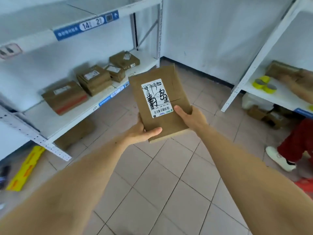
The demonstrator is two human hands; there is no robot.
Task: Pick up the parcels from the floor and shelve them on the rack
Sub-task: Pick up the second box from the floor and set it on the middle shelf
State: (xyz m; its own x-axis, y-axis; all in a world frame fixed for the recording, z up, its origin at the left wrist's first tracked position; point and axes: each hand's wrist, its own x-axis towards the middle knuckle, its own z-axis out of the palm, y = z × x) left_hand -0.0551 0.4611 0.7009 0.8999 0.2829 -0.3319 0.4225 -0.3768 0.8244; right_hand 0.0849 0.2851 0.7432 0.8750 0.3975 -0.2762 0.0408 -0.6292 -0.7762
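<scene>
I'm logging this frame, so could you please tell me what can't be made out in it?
- Head view: fine print on the held parcel's label, too small.
- Box under the left rack, mostly hidden by the shelf.
- Left hand fingers, behind the parcel.
- Second person, cut off at right edge.

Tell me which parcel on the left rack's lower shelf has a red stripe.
The nearest, largest parcel, at the shelf's near end: a red band runs along its front edge. The others beyond it are plain brown.

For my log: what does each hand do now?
Left hand: closed on parcel.
Right hand: closed on the same parcel.
</scene>
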